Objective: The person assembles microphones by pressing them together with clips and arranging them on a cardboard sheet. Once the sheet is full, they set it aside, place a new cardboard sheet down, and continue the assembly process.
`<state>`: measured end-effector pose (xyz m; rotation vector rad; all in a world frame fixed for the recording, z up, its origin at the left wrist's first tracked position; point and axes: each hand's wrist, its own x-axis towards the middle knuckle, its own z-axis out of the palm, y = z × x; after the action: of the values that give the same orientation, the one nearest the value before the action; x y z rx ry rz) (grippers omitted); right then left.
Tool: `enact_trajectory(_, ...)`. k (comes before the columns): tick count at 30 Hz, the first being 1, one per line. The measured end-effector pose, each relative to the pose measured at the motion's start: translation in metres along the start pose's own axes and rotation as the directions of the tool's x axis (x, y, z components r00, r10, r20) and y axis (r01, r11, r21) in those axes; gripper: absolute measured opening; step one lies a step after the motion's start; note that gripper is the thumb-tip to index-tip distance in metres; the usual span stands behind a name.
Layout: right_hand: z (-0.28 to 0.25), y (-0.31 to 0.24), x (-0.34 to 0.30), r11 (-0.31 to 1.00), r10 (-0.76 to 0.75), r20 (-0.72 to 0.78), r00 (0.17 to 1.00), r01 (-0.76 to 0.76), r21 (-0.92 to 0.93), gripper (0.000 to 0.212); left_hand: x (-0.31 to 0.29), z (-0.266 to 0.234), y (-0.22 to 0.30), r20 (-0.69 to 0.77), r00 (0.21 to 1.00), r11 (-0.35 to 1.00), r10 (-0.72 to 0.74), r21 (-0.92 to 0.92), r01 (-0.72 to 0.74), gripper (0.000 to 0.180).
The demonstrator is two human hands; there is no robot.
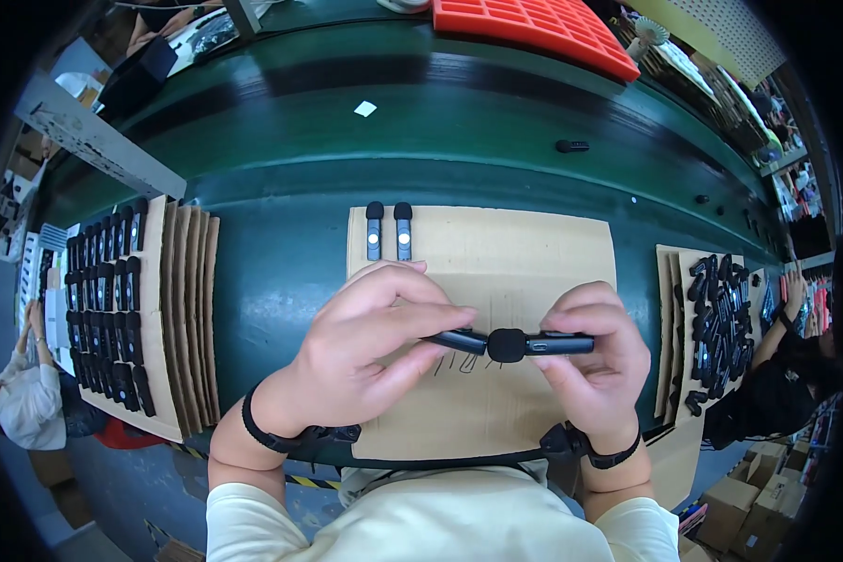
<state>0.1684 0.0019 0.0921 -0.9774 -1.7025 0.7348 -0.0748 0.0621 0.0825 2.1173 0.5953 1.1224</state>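
My left hand [361, 342] pinches a slim black stick-shaped piece [464, 343] between thumb and fingers, tilted slightly. In my right hand [601, 351] is a slim black clip-on microphone body [560, 346], level, with a small port showing on its side. A round black foam cap [507, 346] sits between the inner ends of the two pieces; which one it is fixed to, I cannot tell. Both hands hover over a cardboard sheet [543, 253]. Beyond my left hand, two foam-capped clip-on microphones [374, 231] lie side by side at the sheet's far left corner.
To the left, stacked cardboard sheets [169, 375] carry rows of microphones [103, 281]. More cardboard at the right bears a heap of black microphones [717, 328]. Across the green conveyor [281, 122] sits a red compartment tray [534, 28]; one microphone [572, 146] lies nearer. People work at both sides.
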Motion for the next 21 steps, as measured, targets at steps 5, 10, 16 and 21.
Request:
enact_trajectory(5,-0.001,0.002,0.001,0.983,0.116,-0.067,0.991,-0.105,0.148,0.033,0.000,0.003,-0.006,0.006,1.000,0.998,-0.018,-0.064,0.018,0.030)
enact_trajectory(10,0.001,-0.004,0.014,0.971,-0.008,0.150,0.989,0.044,-0.236,0.037,-0.003,0.014,-0.008,-0.020,0.995,0.967,-0.099,-0.240,0.091,0.030)
enact_trajectory(16,0.015,-0.003,0.021,0.953,-0.120,0.188,0.975,0.166,-0.254,0.039,-0.005,0.021,-0.007,-0.019,0.992,0.968,-0.125,-0.220,0.117,0.030)
enact_trajectory(21,0.012,0.002,0.026,0.950,-0.139,0.231,0.963,0.195,-0.245,0.035,-0.004,0.019,-0.006,-0.014,0.995,0.991,-0.099,-0.093,0.098,0.028)
